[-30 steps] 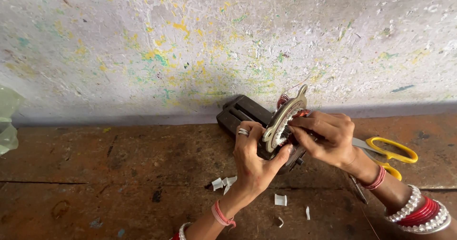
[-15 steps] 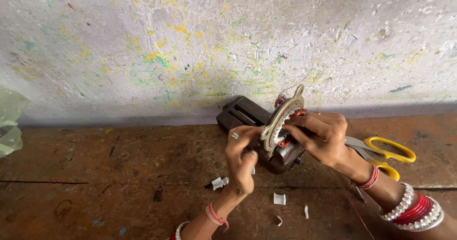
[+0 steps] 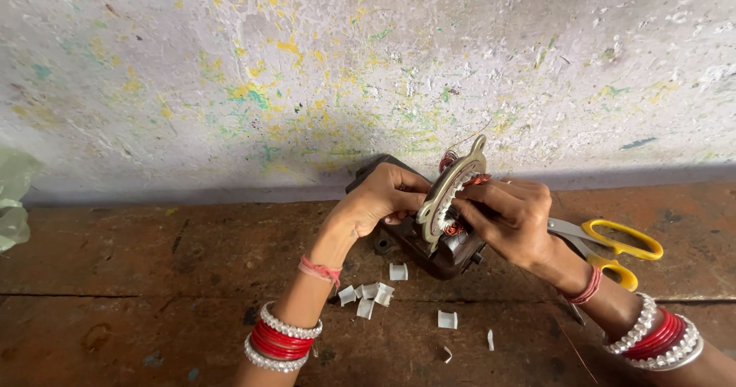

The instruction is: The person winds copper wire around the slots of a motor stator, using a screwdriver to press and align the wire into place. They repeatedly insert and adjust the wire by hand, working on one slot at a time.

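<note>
Head view: both hands meet on a motor stator (image 3: 451, 195) — a ring of stacked metal plates wound with copper wire — held on edge above a dark metal block (image 3: 429, 245) resting on the brown wooden bench (image 3: 153, 279). The left hand (image 3: 383, 199) has its fingers closed round the ring's left rim; the right hand (image 3: 510, 218) pinches the other side, fingertips pressed in at the copper windings (image 3: 477, 180). The ring looks stiff and fairly heavy for its size, so the bare metal rim seems the safest hold — the fine wire would likely kink or snap. Below the grip lie small white plastic pieces (image 3: 368, 295). Behind the right wrist, yellow-handled scissors (image 3: 613, 249) lie flat.
</note>
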